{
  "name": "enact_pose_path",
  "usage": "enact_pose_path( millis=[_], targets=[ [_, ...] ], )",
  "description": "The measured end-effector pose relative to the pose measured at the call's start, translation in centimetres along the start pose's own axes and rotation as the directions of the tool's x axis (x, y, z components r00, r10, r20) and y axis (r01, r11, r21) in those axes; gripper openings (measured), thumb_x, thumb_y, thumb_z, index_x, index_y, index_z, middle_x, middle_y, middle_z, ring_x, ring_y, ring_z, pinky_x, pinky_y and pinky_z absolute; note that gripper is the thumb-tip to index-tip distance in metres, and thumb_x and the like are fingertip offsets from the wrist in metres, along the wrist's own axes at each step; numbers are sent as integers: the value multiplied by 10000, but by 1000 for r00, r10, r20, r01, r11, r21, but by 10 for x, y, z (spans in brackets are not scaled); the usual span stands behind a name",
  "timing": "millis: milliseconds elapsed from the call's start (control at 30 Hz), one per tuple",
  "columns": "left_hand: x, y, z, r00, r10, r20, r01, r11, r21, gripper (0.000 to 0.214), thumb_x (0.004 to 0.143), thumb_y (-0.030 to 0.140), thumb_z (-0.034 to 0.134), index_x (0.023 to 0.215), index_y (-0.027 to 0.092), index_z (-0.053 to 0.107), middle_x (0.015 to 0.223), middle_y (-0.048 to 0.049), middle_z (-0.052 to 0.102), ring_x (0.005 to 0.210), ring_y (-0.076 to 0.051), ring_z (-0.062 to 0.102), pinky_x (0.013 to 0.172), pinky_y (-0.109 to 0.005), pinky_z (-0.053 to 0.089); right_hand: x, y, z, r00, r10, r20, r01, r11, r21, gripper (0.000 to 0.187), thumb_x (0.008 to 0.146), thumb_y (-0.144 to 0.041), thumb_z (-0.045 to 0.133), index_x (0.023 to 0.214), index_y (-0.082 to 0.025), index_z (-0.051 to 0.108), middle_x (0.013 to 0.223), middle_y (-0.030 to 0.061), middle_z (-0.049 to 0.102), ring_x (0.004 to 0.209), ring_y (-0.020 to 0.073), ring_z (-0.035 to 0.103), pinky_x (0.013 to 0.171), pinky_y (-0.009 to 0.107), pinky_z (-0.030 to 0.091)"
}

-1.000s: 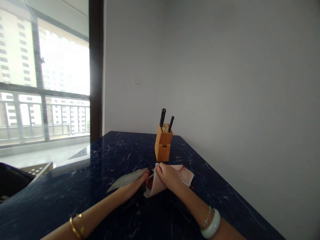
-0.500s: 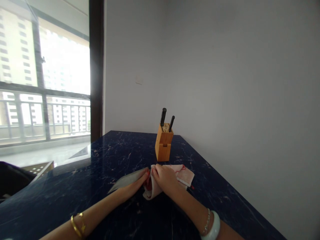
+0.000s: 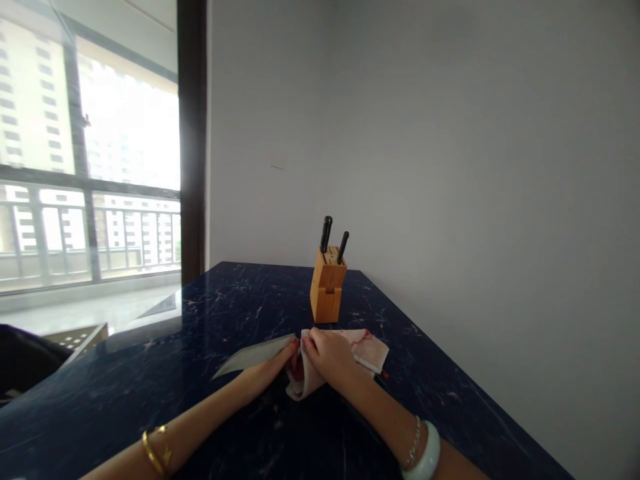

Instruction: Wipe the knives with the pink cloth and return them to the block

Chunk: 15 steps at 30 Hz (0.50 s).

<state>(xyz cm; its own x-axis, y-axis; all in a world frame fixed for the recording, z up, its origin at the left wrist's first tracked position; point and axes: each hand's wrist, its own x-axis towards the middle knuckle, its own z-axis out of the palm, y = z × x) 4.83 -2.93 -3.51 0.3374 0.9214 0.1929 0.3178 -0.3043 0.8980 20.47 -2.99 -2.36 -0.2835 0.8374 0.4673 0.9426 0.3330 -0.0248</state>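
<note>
A wide-bladed knife [image 3: 254, 354] extends leftward from my left hand [image 3: 281, 360], its tip low and to the left above the dark tabletop. My left fingers are closed on it near the base of the blade; its handle is hidden. My right hand [image 3: 331, 353] is closed on a pale pink and white cloth [image 3: 371, 351] with red markings, right beside the left hand. Part of the cloth hangs in a fold between the hands, and the rest spreads to the right. Whether the cloth wraps the knife's handle I cannot tell.
Just beyond my hands stands a wooden knife block [image 3: 328, 288] with several slots and black-handled knives [image 3: 343, 247] in it. The dark blue marbled table [image 3: 240, 293] runs along a grey wall [image 3: 475, 187] on the right. At left are a window [image 3: 130, 133] and a black object [image 3: 27, 360].
The knife blade has turned slightly, showing more of its flat side, and its tip has shifted a little left. My right hand and the cloth have barely moved.
</note>
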Motion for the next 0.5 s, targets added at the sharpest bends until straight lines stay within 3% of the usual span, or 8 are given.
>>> enact_pose_path(
  millis=[133, 333, 500],
  targets=[
    [3, -7, 1, 999, -20, -25, 18, 996, -85, 415, 756, 500, 305, 584, 183, 510, 591, 22, 530, 624, -143, 489, 683, -251, 368, 2, 4, 2, 999, 46, -16, -46, 999, 2, 341, 860, -370, 231, 807, -198, 520, 742, 27, 604, 690, 138, 542, 571, 240, 267],
    [6, -12, 3, 994, -65, -88, 60, 996, -67, 454, 744, 531, 285, 556, 178, 499, 534, 25, 494, 572, -141, 461, 633, -243, 364, 5, 19, 4, 989, 147, -11, -146, 989, 32, 390, 867, -386, 190, 823, -187, 522, 753, 47, 606, 707, 148, 549, 577, 245, 272],
    [5, -11, 3, 999, -9, -51, 7, 998, -55, 438, 750, 515, 295, 544, 182, 491, 543, 27, 497, 585, -141, 469, 657, -246, 359, 3, 13, 6, 999, 43, 19, -45, 995, 91, 368, 871, -369, 199, 819, -181, 512, 771, 40, 601, 709, 131, 536, 571, 231, 267]
  ],
)
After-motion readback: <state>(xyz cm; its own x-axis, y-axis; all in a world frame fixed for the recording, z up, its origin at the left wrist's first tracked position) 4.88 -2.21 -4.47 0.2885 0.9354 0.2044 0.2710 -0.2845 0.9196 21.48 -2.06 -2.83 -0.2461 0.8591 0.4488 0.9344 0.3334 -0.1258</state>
